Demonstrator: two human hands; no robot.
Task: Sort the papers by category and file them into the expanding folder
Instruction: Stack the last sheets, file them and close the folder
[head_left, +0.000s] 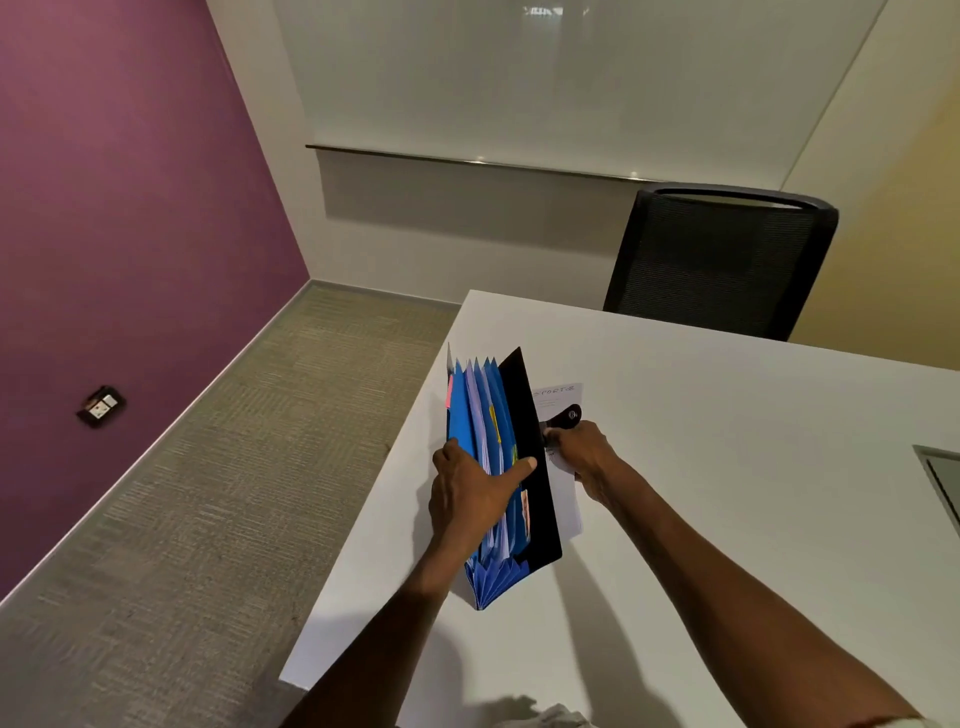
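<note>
A blue expanding folder with a black cover stands open on the white table near its left edge. Papers and coloured tabs show between its pockets. My left hand lies across the top of the pockets, thumb stretched to the black cover and fingers over the far blue side. My right hand sits just right of the cover, fingers curled at the black clasp flap. A white sheet with handwriting lies flat under that hand, partly hidden by the folder.
A black mesh chair stands at the table's far side. A grey inset panel sits at the table's right edge. Carpeted floor lies left of the table, and a wall socket is on the purple wall.
</note>
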